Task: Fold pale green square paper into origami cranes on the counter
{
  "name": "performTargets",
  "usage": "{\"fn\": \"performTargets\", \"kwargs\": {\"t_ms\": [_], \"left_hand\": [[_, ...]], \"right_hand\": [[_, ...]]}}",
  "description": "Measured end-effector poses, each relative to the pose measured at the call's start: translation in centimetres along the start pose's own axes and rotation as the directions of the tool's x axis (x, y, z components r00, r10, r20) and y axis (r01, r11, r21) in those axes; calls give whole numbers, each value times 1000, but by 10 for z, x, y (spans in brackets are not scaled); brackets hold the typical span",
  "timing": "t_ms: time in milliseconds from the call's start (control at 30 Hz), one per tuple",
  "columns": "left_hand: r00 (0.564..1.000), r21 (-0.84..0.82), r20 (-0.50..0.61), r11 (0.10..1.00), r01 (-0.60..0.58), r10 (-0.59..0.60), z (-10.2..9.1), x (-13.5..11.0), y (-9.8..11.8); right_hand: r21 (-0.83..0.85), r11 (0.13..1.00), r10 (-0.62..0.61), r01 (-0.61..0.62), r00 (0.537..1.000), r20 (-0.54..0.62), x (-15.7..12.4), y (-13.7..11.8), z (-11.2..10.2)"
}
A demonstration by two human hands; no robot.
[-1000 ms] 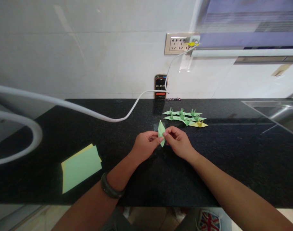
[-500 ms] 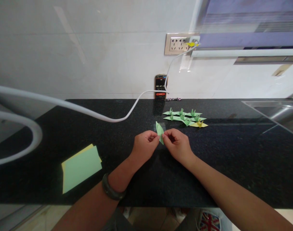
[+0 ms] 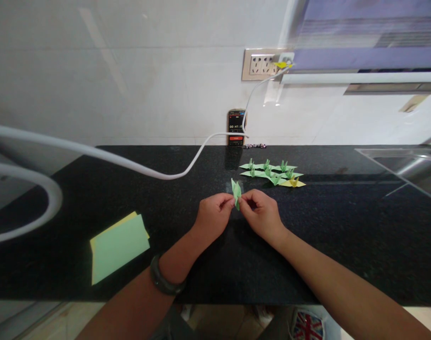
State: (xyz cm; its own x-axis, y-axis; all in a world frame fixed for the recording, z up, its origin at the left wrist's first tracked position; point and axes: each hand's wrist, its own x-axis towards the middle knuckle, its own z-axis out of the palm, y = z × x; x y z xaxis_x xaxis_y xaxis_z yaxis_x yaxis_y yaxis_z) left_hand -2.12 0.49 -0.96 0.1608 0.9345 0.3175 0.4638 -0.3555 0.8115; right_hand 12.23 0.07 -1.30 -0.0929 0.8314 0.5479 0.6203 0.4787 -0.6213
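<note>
A small piece of folded green paper (image 3: 236,190) stands upright between my hands, just above the dark countertop. My left hand (image 3: 214,212) pinches its lower left side between thumb and fingers. On the other side, my right hand (image 3: 261,210) grips the lower right edge the same way. The paper's top is split into pointed flaps. Beyond my right hand lie several green paper cranes (image 3: 268,174) in rows, with one yellow paper crane (image 3: 294,182) at the near right end. My fingers partly hide the bottom of the folded paper.
A stack of green and yellow paper sheets (image 3: 120,248) lies at the left. A phone (image 3: 236,126) showing a timer leans against the wall. A white cable (image 3: 166,176) loops across from the left to the wall socket (image 3: 261,65). A metal sink (image 3: 414,167) is set in at the right.
The folded green paper has turned slightly, and its upper flaps now show further apart. Both hands stay nearly in place, still holding it.
</note>
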Motion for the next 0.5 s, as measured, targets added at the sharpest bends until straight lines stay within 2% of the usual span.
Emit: {"fn": "performTargets", "kwargs": {"t_ms": [133, 267, 500], "left_hand": [[1000, -2, -18, 1000, 4, -4, 1, -1, -1], [999, 73, -32, 997, -8, 10, 1, -2, 0], [994, 201, 22, 973, -111, 108, -3, -1, 3]], "right_hand": [[-3, 999, -33, 33, 999, 4, -1, 0, 1], [-35, 996, -86, 87, 996, 25, -1, 0, 0], [-98, 988, -115, 119, 992, 49, -1, 0, -1]]}}
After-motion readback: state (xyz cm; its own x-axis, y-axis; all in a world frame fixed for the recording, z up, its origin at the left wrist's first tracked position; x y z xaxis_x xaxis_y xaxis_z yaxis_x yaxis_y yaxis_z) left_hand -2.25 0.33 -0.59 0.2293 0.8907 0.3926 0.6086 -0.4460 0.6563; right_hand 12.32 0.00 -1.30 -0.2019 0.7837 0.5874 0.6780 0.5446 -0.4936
